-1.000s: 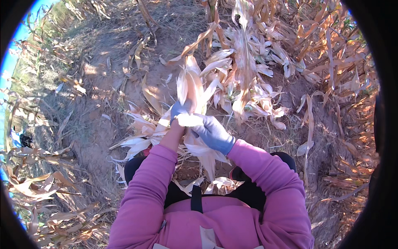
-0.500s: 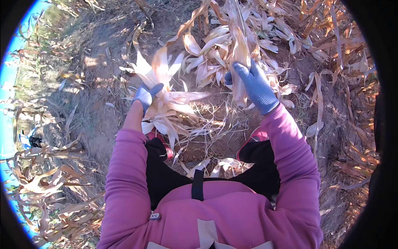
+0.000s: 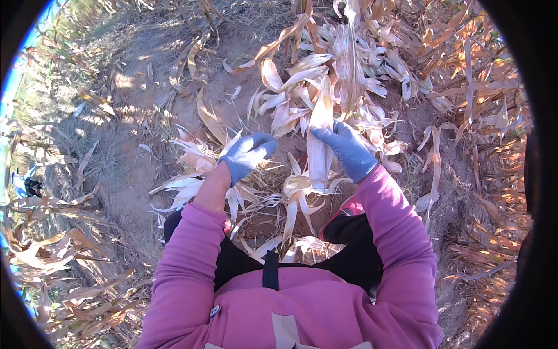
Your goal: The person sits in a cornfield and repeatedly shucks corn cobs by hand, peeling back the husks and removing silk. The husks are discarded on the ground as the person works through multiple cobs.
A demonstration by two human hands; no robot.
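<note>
In my right hand (image 3: 347,152), in a blue-grey knit glove, is an ear of corn (image 3: 319,160) wrapped in pale dry husk. The thumb lies across the ear, and its lower end points toward me. My left hand (image 3: 249,156), in the same kind of glove, reaches toward the ear from the left without touching it. Its fingers are stretched and slightly bent, with nothing seen in them. Below and beside the left hand lie loose peeled husks (image 3: 189,185). Another splayed husk (image 3: 298,189) is on the ground just under the ear.
A heap of pale husks (image 3: 290,104) spreads beyond my hands, with dry corn stalks (image 3: 351,64) over it. Dry corn plants (image 3: 488,128) stand along the right side. Brown leaves (image 3: 46,250) line the left. My shoe (image 3: 350,207) is close below the ear.
My left hand has let go of a splayed husk bundle and moved right toward the ear. My right hand has drawn the ear nearer to me and slightly left.
</note>
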